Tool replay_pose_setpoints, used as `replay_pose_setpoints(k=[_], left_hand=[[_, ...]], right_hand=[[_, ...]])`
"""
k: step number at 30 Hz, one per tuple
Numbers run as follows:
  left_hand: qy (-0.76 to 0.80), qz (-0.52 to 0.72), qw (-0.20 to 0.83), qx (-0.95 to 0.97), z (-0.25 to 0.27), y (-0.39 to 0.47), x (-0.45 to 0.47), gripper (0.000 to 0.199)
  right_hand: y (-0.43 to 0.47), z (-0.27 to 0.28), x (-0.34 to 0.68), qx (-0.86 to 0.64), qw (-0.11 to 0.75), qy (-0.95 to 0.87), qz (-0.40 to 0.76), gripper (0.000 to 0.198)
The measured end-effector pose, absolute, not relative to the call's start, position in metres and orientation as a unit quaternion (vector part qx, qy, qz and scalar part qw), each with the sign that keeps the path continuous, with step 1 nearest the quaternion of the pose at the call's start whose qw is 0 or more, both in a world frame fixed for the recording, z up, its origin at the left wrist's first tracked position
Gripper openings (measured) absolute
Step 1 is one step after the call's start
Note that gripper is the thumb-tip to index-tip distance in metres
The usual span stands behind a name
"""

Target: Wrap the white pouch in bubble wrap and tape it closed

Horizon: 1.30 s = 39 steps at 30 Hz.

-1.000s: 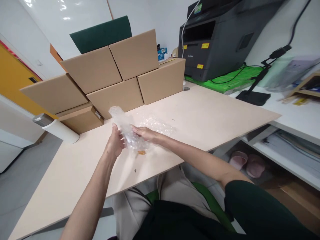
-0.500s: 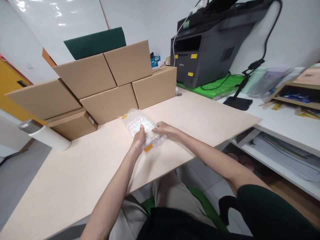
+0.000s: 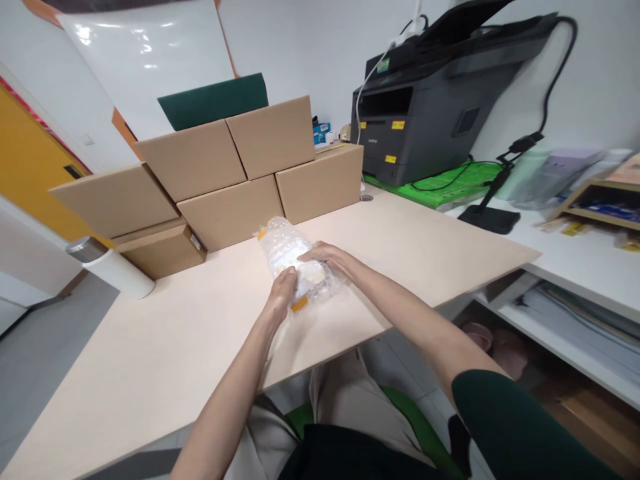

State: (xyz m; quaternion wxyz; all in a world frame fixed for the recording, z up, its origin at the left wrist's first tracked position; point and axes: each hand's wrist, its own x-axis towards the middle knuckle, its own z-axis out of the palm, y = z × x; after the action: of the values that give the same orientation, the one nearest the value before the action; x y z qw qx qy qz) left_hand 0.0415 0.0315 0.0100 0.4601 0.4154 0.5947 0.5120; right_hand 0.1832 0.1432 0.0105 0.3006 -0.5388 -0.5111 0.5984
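Since the frame a second ago, the bubble-wrap packet (image 3: 280,240) has gone from being tipped up between your hands to lying nearly flat, its pale contents (image 3: 303,275) showing through the upper face. Under everything runs the wide wooden surface (image 3: 175,353); a dark printer (image 3: 415,133) stands beyond it to the right, stacked cardboard boxes (image 3: 230,217) line its far side, and a white bottle (image 3: 117,271) lies on its side, well apart from your work on the left. The packet sits at the middle of the surface, in front of the boxes; you can't be sure from here whether its underside touches the wood. Your left hand (image 3: 281,293) has it by the near left side, thumb on top, and your right hand (image 3: 331,257) by the right side, a digit reaching across the upper face. The fingers of both are closed around the wrap, though those beneath are hidden and the pressure can't be told. Expect it to be light, soft and a bit slippery outside, perhaps stiffer and fragile within, so hold both long sides lightly. Smallest are the orange tape strips, one near (image 3: 300,304), one at the far end.
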Motion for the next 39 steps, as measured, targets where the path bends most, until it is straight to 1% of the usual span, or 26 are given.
replay_pose_setpoints(k=[2,5,6,7,8,9,13,15,17,20,24,26,28,31,32,33,35,37,39], left_hand=[[0.589,0.53,0.417,0.445,0.017,0.026,0.03,0.022],[0.571,0.537,0.26,0.564,0.037,0.022,0.007,0.038],[0.564,0.526,0.218,0.598,0.046,0.022,-0.002,0.043],[0.556,0.515,0.198,0.621,0.055,0.022,-0.011,0.047],[0.549,0.509,0.205,0.63,0.063,0.021,-0.02,0.049],[0.541,0.503,0.236,0.631,0.07,0.021,-0.028,0.05],[0.474,0.456,0.464,0.593,0.08,0.012,-0.056,0.045],[0.442,0.44,0.563,0.543,0.073,0.005,-0.065,0.051],[0.416,0.447,0.623,0.489,0.061,-0.002,-0.072,0.063],[0.367,0.478,0.657,0.453,0.045,-0.01,-0.078,0.074],[0.333,0.556,0.637,0.417,0.035,-0.009,-0.073,0.069],[0.354,0.591,0.615,0.383,0.032,-0.003,-0.065,0.067],[0.404,0.61,0.586,0.347,0.027,0.006,-0.056,0.071],[0.525,0.606,0.515,0.304,0.014,0.019,-0.049,0.096],[0.57,0.595,0.479,0.304,0.009,0.023,-0.05,0.102],[0.614,0.578,0.432,0.32,0.004,0.025,-0.051,0.104],[0.688,0.526,0.303,0.398,-0.005,0.028,-0.055,0.094],[0.714,0.452,0.162,0.509,-0.012,0.029,-0.059,0.076],[0.697,0.368,0.08,0.61,-0.016,0.027,-0.059,0.061]], right_hand=[[0.133,0.014,0.186,-0.485,0.323,-0.486,0.652,0.03],[0.11,0.025,0.192,-0.387,0.336,-0.494,0.702,0.035],[0.102,0.031,0.194,-0.353,0.332,-0.508,0.712,0.038],[0.094,0.036,0.196,-0.319,0.328,-0.524,0.719,0.041],[0.087,0.041,0.197,-0.291,0.325,-0.538,0.721,0.043],[0.08,0.047,0.198,-0.268,0.327,-0.551,0.72,0.044],[0.066,0.059,0.193,-0.242,0.362,-0.577,0.691,0.035],[0.064,0.06,0.187,-0.239,0.388,-0.587,0.669,0.031],[0.065,0.056,0.179,-0.227,0.426,-0.599,0.639,0.028],[0.069,0.045,0.166,-0.223,0.476,-0.579,0.624,0.029],[0.08,0.025,0.146,-0.261,0.484,-0.434,0.713,0.037],[0.088,0.015,0.134,-0.292,0.501,-0.372,0.725,0.037],[0.097,0.005,0.121,-0.342,0.514,-0.353,0.703,0.032],[0.11,-0.011,0.102,-0.432,0.499,-0.385,0.645,0.025],[0.114,-0.016,0.098,-0.459,0.491,-0.406,0.619,0.025],[0.117,-0.02,0.095,-0.484,0.483,-0.431,0.588,0.027],[0.12,-0.027,0.091,-0.531,0.464,-0.492,0.511,0.032],[0.121,-0.03,0.091,-0.566,0.441,-0.546,0.432,0.038],[0.12,-0.031,0.093,-0.585,0.421,-0.577,0.383,0.042]])
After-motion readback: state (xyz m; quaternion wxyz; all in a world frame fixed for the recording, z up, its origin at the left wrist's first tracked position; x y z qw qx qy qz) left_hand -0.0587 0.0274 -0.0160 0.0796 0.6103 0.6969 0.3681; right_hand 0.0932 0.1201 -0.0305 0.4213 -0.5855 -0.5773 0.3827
